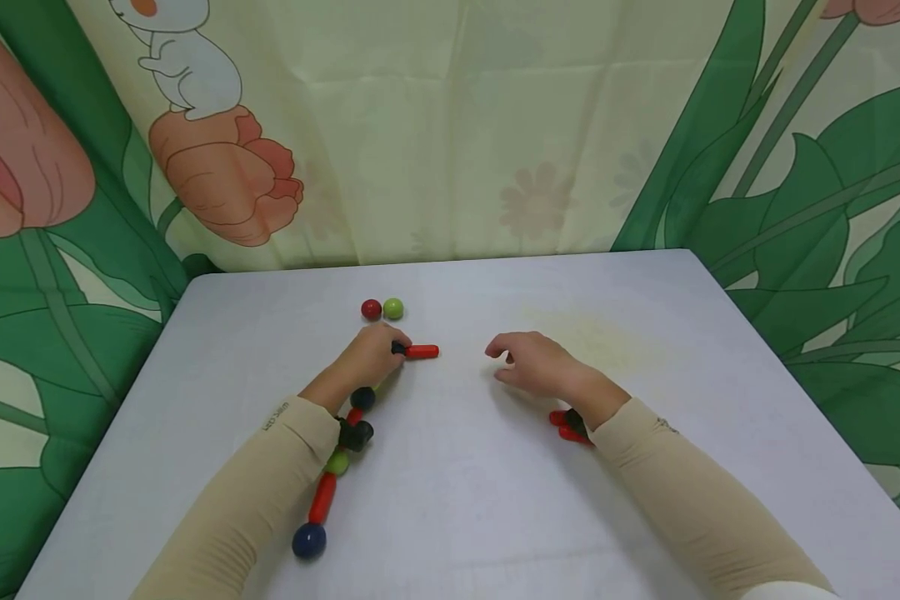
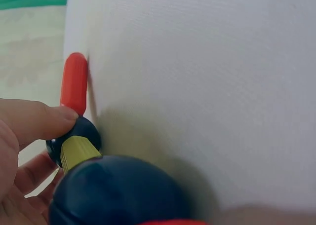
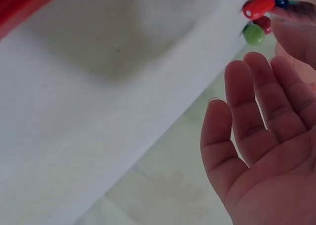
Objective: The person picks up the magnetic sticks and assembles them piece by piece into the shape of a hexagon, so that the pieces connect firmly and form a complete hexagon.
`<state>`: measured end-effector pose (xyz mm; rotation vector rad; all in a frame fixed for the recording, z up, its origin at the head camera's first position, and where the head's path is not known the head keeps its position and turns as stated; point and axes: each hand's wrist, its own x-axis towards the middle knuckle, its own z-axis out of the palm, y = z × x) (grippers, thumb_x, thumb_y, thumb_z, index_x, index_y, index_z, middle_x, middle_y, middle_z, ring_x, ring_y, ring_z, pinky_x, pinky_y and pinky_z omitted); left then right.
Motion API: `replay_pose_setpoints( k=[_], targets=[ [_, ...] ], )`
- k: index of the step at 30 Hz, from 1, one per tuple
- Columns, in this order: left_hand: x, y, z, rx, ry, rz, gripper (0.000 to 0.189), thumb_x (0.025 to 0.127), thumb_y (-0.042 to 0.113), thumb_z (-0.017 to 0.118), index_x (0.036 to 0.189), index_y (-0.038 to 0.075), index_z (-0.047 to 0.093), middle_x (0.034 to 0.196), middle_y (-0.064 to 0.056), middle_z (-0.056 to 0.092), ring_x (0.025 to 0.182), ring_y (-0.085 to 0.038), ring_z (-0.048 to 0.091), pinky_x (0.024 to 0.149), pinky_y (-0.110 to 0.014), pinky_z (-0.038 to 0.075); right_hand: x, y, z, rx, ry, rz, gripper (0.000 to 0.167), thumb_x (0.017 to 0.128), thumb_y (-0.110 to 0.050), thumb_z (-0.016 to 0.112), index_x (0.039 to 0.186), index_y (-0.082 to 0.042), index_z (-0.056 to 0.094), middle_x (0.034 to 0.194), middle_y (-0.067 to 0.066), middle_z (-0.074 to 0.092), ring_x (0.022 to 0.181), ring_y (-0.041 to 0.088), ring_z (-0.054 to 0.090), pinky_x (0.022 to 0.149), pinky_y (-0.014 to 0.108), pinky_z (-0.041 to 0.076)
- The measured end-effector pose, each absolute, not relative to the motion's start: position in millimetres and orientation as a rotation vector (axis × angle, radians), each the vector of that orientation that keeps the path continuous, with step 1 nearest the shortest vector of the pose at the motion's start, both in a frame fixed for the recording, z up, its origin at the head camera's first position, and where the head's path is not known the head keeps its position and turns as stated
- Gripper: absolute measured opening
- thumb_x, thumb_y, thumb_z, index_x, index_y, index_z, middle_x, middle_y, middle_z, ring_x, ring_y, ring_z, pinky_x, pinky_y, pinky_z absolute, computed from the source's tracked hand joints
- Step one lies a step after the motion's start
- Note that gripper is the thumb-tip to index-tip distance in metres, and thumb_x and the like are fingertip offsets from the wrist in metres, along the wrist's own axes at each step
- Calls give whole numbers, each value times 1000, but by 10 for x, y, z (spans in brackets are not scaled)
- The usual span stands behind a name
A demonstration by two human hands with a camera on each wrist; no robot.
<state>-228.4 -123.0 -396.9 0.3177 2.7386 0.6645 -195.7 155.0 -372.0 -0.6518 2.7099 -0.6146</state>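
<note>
My left hand [image 1: 375, 354] pinches a dark blue ball [image 2: 91, 129] between thumb and fingers. From that ball a red rod [image 1: 422, 352] points right in the head view. On its other side a yellow-green rod [image 2: 78, 151] links it to a larger-looking dark blue ball [image 2: 121, 193], close to the left wrist camera. Farther down the chain, partly behind the left wrist, come a green ball [image 1: 337, 462], another red rod [image 1: 322, 498] and a blue end ball [image 1: 309, 542]. My right hand [image 1: 537, 364] hovers over the table, fingers loosely bent, holding nothing.
A red ball [image 1: 371, 310] and a green ball [image 1: 393, 308] sit side by side beyond the left hand. Red rods [image 1: 572, 434] lie by the right wrist, partly hidden by it. The white table [image 1: 457, 500] ends at a patterned curtain [image 1: 420, 133].
</note>
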Motion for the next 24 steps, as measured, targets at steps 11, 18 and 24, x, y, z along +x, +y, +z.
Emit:
replay_pose_setpoints(
  k=[11,18,24],
  targets=[
    [-2250,-1419,-3997,266,2755,677,32,95,11,68,127,7,68,131,-19,57,119,-32,51,105,-50,42,-1784,1927,-3742,-527,2701,-589,34,92,-11,68,126,-6,64,116,8,66,107,28,60,90,42,51],
    [-2229,-1534,-4021,236,2707,757,35,93,9,68,128,8,67,138,-21,53,122,-34,49,107,-53,39,-1757,1986,-3758,-479,2701,-598,35,92,-12,67,127,-8,64,115,7,66,107,28,59,88,41,52],
    [-2196,-1553,-4043,183,2702,825,36,93,9,68,129,10,67,140,-20,52,124,-34,48,107,-54,38,-1871,1836,-3726,-540,2699,-612,36,94,-15,68,129,-6,63,121,8,65,109,28,59,92,42,51]
  ],
)
